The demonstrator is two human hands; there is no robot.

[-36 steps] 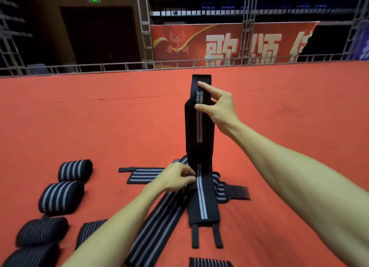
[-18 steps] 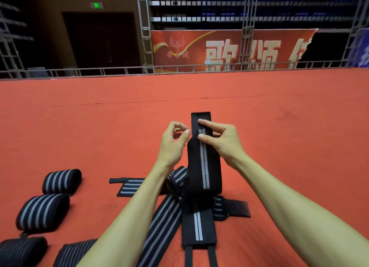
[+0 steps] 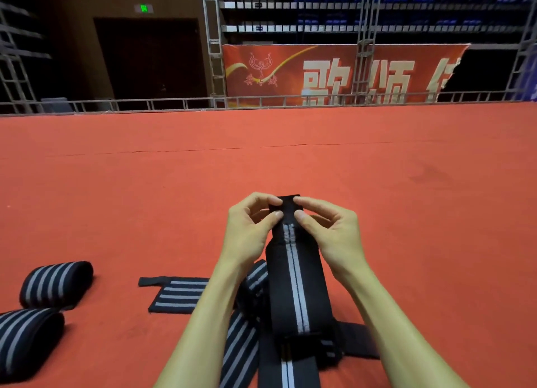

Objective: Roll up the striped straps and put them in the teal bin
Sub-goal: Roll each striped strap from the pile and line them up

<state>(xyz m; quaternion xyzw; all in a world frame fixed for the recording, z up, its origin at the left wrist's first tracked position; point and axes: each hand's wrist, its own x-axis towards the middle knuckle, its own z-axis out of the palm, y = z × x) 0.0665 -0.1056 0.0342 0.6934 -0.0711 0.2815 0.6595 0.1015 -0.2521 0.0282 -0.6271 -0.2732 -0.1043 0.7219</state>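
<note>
Left hand (image 3: 250,233) and right hand (image 3: 331,236) each pinch the top of one striped strap (image 3: 296,286) between thumb and forefinger. The thumbs sit side by side on the near face and the other fingers curl behind. Likely the setup for the first fold: two level pinches hold the end square so the roll starts straight. Red carpet (image 3: 406,213) is the work surface and everything lies on it. The held strap stands upright off the carpet, its lower length trailing toward the camera over a heap of unrolled straps (image 3: 241,347) under the forearms, probably left close for reach. At far left, well apart from the heap, lie a far roll (image 3: 56,283) and a near roll (image 3: 27,338), probably staged so done and undone don't mix. A flat strap (image 3: 180,296) is spread just left of the left forearm. The unstriped black tab end (image 3: 286,204) of the held strap shows between the fingertips. Teal bin not in view; nothing binned that I can see.
</note>
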